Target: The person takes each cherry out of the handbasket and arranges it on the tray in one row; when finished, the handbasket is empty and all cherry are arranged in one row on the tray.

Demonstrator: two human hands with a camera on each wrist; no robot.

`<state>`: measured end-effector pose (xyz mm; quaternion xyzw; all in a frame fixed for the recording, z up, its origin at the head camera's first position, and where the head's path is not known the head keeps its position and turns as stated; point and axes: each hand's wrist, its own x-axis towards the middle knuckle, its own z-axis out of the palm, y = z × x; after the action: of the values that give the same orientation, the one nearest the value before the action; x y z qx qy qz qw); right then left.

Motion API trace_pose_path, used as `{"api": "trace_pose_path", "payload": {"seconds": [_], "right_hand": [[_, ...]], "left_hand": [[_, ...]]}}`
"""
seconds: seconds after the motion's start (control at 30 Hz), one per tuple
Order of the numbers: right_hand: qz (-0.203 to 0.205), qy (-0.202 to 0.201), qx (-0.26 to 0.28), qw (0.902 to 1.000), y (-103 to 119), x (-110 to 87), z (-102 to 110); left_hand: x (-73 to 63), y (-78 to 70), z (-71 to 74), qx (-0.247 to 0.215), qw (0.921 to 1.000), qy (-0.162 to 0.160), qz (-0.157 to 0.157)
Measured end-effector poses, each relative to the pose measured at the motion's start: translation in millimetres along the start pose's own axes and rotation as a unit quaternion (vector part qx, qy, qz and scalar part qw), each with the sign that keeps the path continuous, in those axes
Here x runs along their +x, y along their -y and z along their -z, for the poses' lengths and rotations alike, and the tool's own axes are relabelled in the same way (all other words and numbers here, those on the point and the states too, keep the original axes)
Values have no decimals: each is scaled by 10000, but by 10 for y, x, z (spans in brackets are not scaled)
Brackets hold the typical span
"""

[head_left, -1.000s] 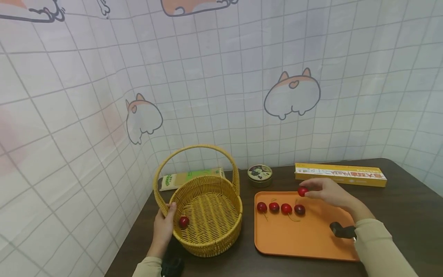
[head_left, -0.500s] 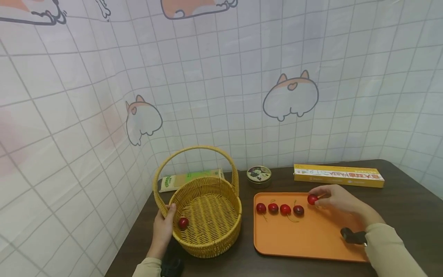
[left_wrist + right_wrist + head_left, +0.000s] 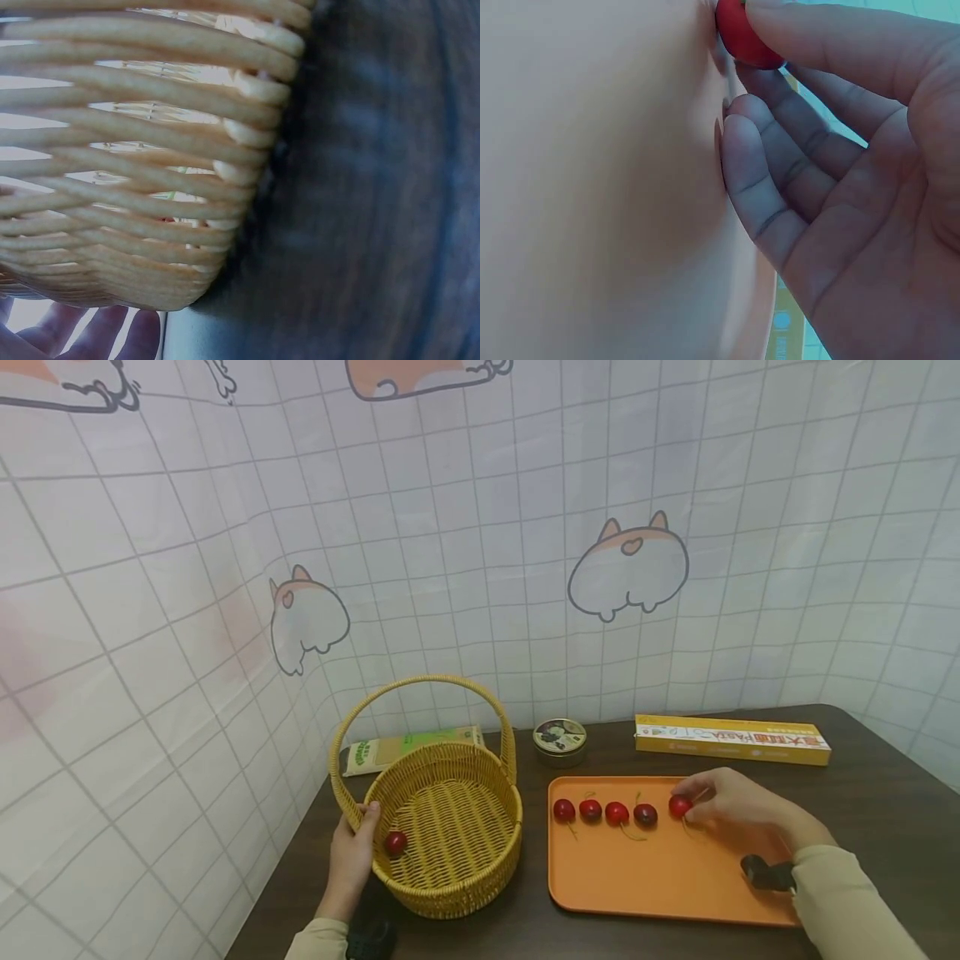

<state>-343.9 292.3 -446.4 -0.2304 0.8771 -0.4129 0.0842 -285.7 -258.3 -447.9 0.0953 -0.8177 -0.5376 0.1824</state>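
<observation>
My right hand (image 3: 735, 802) pinches a red cherry (image 3: 680, 807) between thumb and fingers, low at the orange tray (image 3: 637, 881). The right wrist view shows that cherry (image 3: 746, 37) against the tray's surface, with other fingertips close to it. Left of it on the tray lie several cherries (image 3: 617, 813) in a row, some with stems. My left hand (image 3: 352, 852) grips the near left side of a yellow wicker basket (image 3: 453, 900), thumb over the rim. Inside the basket lies one dark red cherry (image 3: 395, 842). The left wrist view shows the woven wall (image 3: 135, 165) with fingers below it.
Behind the basket lies a flat green and tan packet (image 3: 412, 747). A round tin (image 3: 560, 742) stands behind the tray, and a long yellow pasta box (image 3: 731, 740) lies at the back right. A white tiled-pattern curtain (image 3: 480, 527) closes off the back and left.
My right hand has moved right and down with the cherry, from above the tray's far edge to its surface at the row's right end. The left hand stays on the basket.
</observation>
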Motion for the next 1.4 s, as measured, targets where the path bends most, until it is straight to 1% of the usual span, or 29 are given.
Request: {"api": "trace_pose_path", "payload": {"seconds": [0.23, 0.33, 0.47, 0.53, 0.63, 0.87, 1.1, 1.17, 1.23, 1.33, 1.4], "right_hand": [[-92, 215, 345, 9991, 17, 5, -15], [-239, 336, 559, 9976, 38, 13, -26], [-108, 480, 654, 9966, 53, 23, -37], [62, 535, 587, 9968, 52, 31, -42], [162, 602, 524, 9967, 52, 40, -49], [83, 560, 253, 9981, 80, 43, -68], [159, 601, 229, 9978, 98, 50, -61], [132, 553, 158, 9983, 118, 46, -54], [61, 395, -37, 9992, 145, 38, -44], [-119, -29, -491, 9987, 197, 20, -29], [-126, -346, -849, 9957, 230, 16, -25]], "left_hand": [[-2, -2, 2, -7, 10000, -6, -11], [-5, -9, 8, -3, 10000, -12, -15], [-5, -7, 22, -20, 10000, 12, -21], [-1, -5, 25, -15, 10000, 34, -26], [2, -7, 24, -5, 10000, 43, -34], [4, -4, 17, -29, 10000, 16, -32], [-13, -2, 29, -56, 10000, -5, 16], [-8, 14, 23, -54, 10000, -11, 18], [-8, 23, 13, -45, 10000, -46, -18], [-6, 23, -6, -43, 9997, -160, -160], [-9, 11, -12, -51, 9995, -189, -232]]}}
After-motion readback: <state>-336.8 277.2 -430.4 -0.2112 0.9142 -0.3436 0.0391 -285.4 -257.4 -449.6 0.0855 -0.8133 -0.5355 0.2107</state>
